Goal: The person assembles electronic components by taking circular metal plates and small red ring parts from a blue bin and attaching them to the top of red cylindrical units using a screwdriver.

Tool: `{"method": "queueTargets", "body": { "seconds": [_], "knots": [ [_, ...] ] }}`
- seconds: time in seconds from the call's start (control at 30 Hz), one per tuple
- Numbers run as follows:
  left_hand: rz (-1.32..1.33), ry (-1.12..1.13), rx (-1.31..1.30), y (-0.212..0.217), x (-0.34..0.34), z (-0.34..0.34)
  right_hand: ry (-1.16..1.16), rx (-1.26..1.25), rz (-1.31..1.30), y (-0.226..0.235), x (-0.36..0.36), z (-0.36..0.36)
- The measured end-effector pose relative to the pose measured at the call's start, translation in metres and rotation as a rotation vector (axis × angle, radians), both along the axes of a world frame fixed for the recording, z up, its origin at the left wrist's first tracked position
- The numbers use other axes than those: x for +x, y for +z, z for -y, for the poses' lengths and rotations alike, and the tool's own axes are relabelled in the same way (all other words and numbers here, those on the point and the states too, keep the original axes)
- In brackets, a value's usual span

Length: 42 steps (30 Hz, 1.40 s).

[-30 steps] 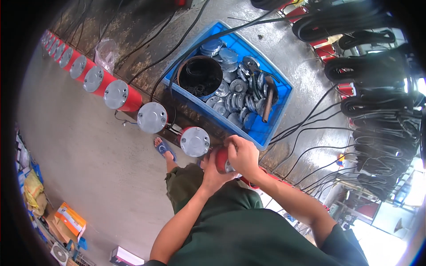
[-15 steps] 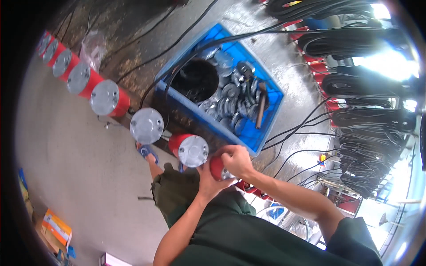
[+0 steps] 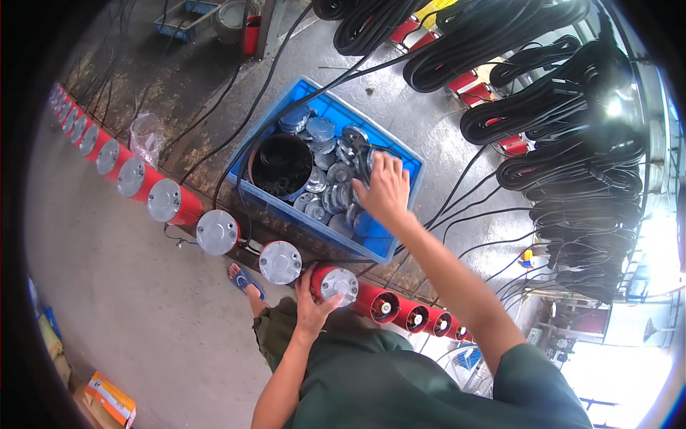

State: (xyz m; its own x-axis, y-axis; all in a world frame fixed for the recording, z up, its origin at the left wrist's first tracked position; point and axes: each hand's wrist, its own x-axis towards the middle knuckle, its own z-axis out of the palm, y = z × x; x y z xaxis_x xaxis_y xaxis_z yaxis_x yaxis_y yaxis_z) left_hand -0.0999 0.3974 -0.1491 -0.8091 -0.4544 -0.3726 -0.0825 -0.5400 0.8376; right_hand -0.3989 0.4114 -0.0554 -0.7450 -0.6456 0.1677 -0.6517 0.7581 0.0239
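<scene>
My left hand (image 3: 313, 309) is wrapped round a red cylindrical housing (image 3: 325, 277) with a silver metal end cap (image 3: 339, 287). The thumb lies against the cap's edge, and the fingers go behind the red wall. Over the blue bin (image 3: 332, 250), my right hand (image 3: 386, 191) reaches down with its thumb apart from the fingers. Round silver metal caps (image 3: 340, 174) lie under and beside it, and its fingertips reach a dark object that I cannot make out. No hammer shows; the right hand covers that part of the bin.
Red housings with silver caps (image 3: 164, 200) run in a row to the far left. Several open-ended ones (image 3: 386, 307) continue right. A dark round pot (image 3: 281, 166) stands in the bin. Black cables (image 3: 321, 89) cross above it; coiled cables (image 3: 550, 164) line the right side.
My right hand has left the red housing and moved up over the bin. My left hand stays at the housing, whose silver cap now shows. The whole view has shifted.
</scene>
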Motion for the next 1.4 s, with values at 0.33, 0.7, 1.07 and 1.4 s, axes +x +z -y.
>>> {"method": "queueTargets", "body": {
  "seconds": [0.33, 0.7, 1.07, 1.4],
  "knots": [
    [0.186, 0.047, -0.234, 0.044, 0.010, 0.008, -0.029, 0.196, -0.037, -0.037, -0.060, 0.019],
    [-0.227, 0.143, -0.855, 0.030, -0.014, 0.015, 0.460, 0.157, 0.291, 0.116, 0.028, -0.028],
    [-0.318, 0.107, -0.797, 0.021, -0.017, 0.021, 0.796, 1.000, 0.272, 0.144, 0.096, -0.069],
    [-0.333, 0.123, -0.743, 0.017, -0.018, 0.024, 1.123, 0.973, -0.077, 0.131, 0.071, -0.058]
  ]
}}
